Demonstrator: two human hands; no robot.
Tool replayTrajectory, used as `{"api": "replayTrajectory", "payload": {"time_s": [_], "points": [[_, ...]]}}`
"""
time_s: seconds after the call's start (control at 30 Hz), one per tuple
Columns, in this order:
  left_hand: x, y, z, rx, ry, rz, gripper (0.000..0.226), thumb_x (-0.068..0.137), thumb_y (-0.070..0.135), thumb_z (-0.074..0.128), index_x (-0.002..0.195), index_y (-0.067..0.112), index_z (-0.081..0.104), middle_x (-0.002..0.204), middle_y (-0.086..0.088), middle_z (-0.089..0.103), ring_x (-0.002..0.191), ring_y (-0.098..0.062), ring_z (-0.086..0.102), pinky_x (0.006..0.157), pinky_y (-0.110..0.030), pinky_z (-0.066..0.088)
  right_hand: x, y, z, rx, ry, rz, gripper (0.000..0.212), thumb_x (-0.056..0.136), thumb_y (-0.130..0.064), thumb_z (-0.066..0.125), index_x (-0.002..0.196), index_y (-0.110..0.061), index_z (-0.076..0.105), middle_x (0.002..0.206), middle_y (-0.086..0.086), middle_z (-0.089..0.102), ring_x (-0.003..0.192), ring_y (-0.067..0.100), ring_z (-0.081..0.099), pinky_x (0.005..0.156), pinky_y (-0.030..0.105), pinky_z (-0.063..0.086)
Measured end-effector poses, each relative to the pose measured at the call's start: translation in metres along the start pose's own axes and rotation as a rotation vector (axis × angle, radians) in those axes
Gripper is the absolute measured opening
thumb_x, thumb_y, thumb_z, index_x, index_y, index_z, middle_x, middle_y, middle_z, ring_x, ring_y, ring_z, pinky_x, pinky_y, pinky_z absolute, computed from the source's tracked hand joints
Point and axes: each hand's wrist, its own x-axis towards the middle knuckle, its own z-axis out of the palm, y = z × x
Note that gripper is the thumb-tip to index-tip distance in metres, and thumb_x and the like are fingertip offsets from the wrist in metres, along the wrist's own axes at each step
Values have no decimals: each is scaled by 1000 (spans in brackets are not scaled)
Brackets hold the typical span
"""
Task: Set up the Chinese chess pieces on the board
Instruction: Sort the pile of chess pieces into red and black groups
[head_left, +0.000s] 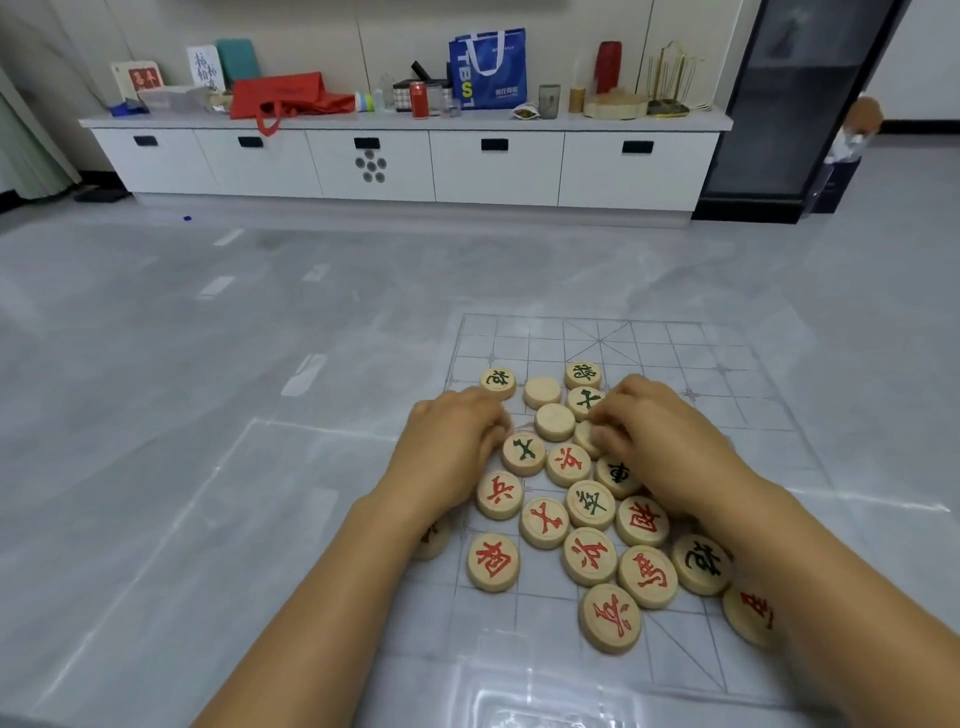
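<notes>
Your left hand (457, 441) and right hand (654, 431) curl over the pieces (571, 499); grip unclear. Pinch the blank disc (554, 422) at 12 o'clock by its rim: light, hard, slippery.

Grey floor (208, 322) w/ clear board (727, 364) flat on it.

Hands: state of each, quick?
Left hand: fingers curled on the round wooden chess pieces; grasp cannot be told.
Right hand: same.

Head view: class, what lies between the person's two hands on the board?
Between left hand and right hand lie two blank-topped pieces, seen in the head view.
</notes>
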Motion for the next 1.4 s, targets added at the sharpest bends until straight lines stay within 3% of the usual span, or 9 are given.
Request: {"api": "replayTrajectory", "payload": {"time_s": [0.1, 0.37, 0.5, 0.63, 0.8, 0.87, 1.0, 1.2, 1.4], "points": [[-2, -5, -3, -75, 2, -101, 5, 88, 17, 56, 92, 16, 58, 106, -1, 53, 97, -23, 55, 89, -37, 42, 8, -8, -3, -23, -32, 123, 20, 90, -25, 51, 105, -13, 57, 111, 6, 53, 97, 23, 52, 77, 32, 42], [-2, -48, -40, -257, 77, -497, 27, 88, 20, 58, 115, 14, 60, 118, -9, 60, 103, -24, 57, 89, -33, 44, -1, -3, 2, 120, -52, 193, 31, 85, -27, 61, 111, -11, 59, 110, 6, 50, 97, 23, 53, 85, 37, 47], [-2, -21, -24, -327, -32, -354, 35, 92, 23, 52, 126, 17, 54, 123, -4, 54, 102, -16, 52, 90, -26, 41, -6, -3, 1, 199, 32, 167, 25, 82, -23, 65, 104, -18, 54, 100, -2, 48, 89, 17, 50, 74, 30, 44], [5, -5, -5, -134, -164, -226, 39, 94, 29, 48, 131, 19, 47, 128, -6, 44, 121, -23, 39, 104, -37, 34, -23, 2, 6, 127, 231, 26, 11, 85, -13, 59, 91, -18, 51, 84, -4, 54, 77, 17, 50, 63, 32, 44], [-3, -9, -9, -309, 41, -228, 16, 85, 12, 59, 96, 21, 51, 94, 1, 58, 82, -18, 52, 73, -34, 46, -44, 12, 12, 0, 231, -86, 12, 84, -10, 60, 89, -20, 58, 80, -6, 59, 70, 12, 48, 53, 20, 31], [-6, -5, -7, -187, 149, -148, 14, 85, 7, 55, 91, 19, 50, 84, 3, 57, 78, -18, 51, 69, -31, 43, -48, 15, 17, 4, 246, -80, 16, 82, -8, 62, 94, -19, 64, 88, -5, 66, 74, 13, 54, 57, 19, 37], [-9, 2, -1, -78, 181, 25, 10, 84, 3, 52, 89, 11, 53, 88, -3, 61, 84, -21, 52, 74, -40, 47, -41, 15, 22, -71, 265, -138, 20, 76, -17, 57, 89, -13, 72, 92, 4, 73, 82, 27, 68, 70, 36, 53], [-15, -4, -3, -76, 49, -20, 20, 89, 15, 53, 108, 10, 60, 121, -2, 62, 105, -22, 58, 90, -37, 47, -39, 20, 24, 2, 294, -128, 37, 83, -33, 39, 92, -18, 72, 93, -2, 73, 89, 25, 65, 76, 33, 44], [-18, -8, -10, -209, 43, -93, 18, 90, 13, 53, 103, 10, 65, 135, 5, 51, 122, -13, 49, 93, -16, 35, -35, 26, 24, 170, 252, -52, 18, 87, -22, 58, 98, -17, 72, 106, -3, 69, 106, 21, 56, 88, 27, 32]]}}
